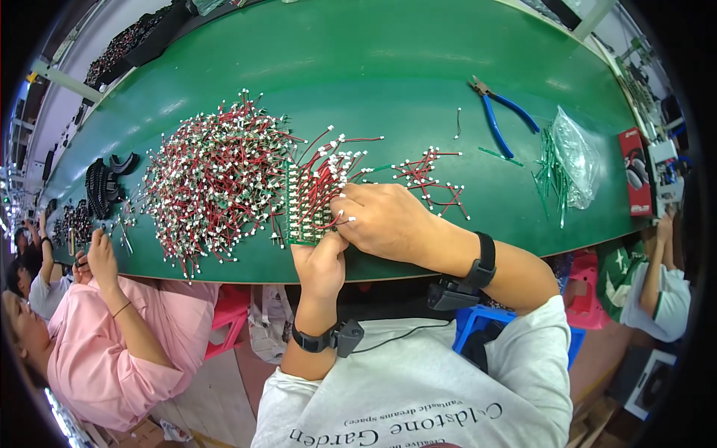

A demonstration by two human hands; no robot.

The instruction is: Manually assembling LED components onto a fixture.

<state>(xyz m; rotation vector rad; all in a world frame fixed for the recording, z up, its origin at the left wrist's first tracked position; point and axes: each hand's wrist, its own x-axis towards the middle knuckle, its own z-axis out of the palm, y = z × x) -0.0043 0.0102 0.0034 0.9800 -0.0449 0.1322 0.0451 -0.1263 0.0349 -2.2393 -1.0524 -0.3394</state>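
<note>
A green circuit board panel with rows of small white connectors lies near the table's front edge. Red-and-black wires with white plugs rise from it. My left hand is closed on the panel's near edge, thumb up toward the wires. Over the panel's right side, my right hand has its fingers pinched together among the wires; its fingertips are partly hidden, so what they hold cannot be made out. Directly left of the panel rises a large heap of small wired boards.
Loose red wired pieces lie right of my hands. Farther right are blue-handled cutting pliers, green strips, a clear plastic bag and a red box. A co-worker in pink sits at my left.
</note>
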